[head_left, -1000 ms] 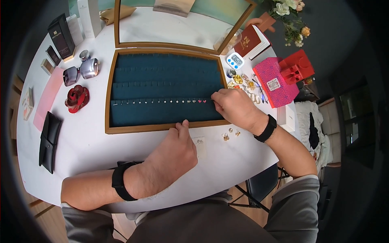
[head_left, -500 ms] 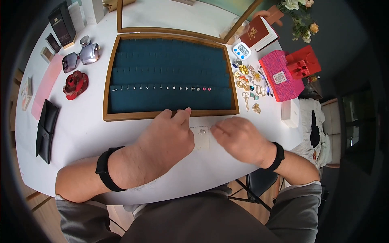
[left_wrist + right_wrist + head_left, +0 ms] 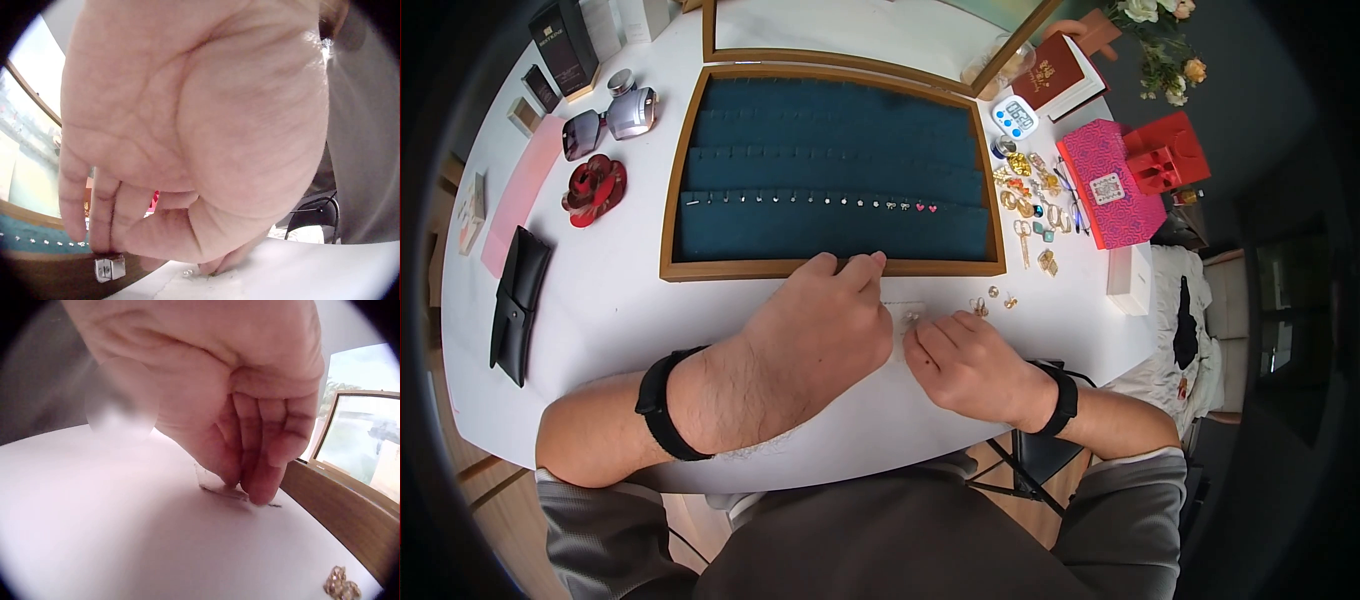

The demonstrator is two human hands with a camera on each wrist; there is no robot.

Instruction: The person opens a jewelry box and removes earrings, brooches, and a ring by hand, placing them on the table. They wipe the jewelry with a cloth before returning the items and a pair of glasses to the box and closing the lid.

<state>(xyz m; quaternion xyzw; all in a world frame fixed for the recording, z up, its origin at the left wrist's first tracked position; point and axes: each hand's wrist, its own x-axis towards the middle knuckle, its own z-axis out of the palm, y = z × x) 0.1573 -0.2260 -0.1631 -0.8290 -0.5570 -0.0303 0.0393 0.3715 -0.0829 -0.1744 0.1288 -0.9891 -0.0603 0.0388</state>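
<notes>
The jewelry box (image 3: 840, 268) lies open with a dark teal lining (image 3: 800, 235), across which runs a row of small earrings (image 3: 827, 201) ending in pink hearts. Fingers of my left hand (image 3: 800, 350) rest at its front edge, beside the metal clasp (image 3: 110, 269) in the left wrist view; they hold nothing visible. Just right of them, my right hand (image 3: 975, 370) pinches the edge of a small clear bag (image 3: 209, 485) between thumb and index finger, flat on the table. Two small studs (image 3: 187, 273) lie on the bag. Fingers partly hide it.
Loose earrings (image 3: 1010, 302) lie beyond the right hand, and more jewelry (image 3: 1025, 190) by the box's right side. A timer (image 3: 1015, 117), a patterned pink box (image 3: 1108, 188) and a red bag (image 3: 1168, 150) stand there. Sunglasses (image 3: 610, 122) and a black case (image 3: 520, 300) are at left.
My right hand has come from the right end of the earring row down to the clear bag and pinches it. The left hand has stayed by the front edge. The head view has shifted.
</notes>
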